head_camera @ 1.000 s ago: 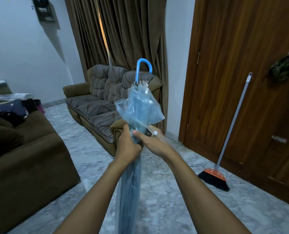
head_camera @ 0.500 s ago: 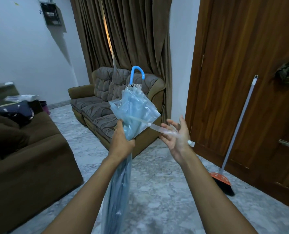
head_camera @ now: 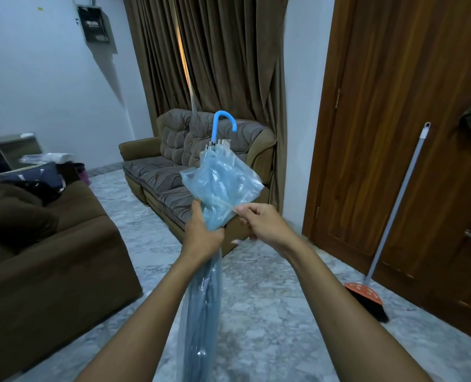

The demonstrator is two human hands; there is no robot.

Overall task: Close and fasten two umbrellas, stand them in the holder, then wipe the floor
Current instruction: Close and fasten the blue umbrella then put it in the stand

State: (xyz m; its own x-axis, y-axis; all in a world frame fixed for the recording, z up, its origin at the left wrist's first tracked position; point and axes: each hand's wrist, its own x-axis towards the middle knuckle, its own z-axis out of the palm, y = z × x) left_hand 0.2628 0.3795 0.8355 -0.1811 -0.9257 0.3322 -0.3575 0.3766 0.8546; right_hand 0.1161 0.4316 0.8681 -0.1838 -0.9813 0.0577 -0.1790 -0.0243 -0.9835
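Note:
A folded umbrella of clear blue plastic (head_camera: 220, 186) stands upright in front of me, its blue hooked handle (head_camera: 223, 122) on top and its long body (head_camera: 201, 312) hanging down between my arms. My left hand (head_camera: 202, 235) grips the bunched canopy around its middle. My right hand (head_camera: 261, 224), just to the right of the canopy, pinches the thin clear fastening strap (head_camera: 233, 209), which runs taut from the canopy to my fingers. No second umbrella and no holder show.
A brown sofa (head_camera: 36, 271) fills the left, with bags piled on it. A patterned couch (head_camera: 173, 172) stands ahead under brown curtains. A broom (head_camera: 394, 210) with an orange head leans on the wooden door (head_camera: 394, 106) at right. The floor (head_camera: 270, 312) is marble tile.
My right hand, which was open out to the right with the strap stretched across it, has come back in close to the canopy and now pinches the strap. The umbrella tilted slightly.

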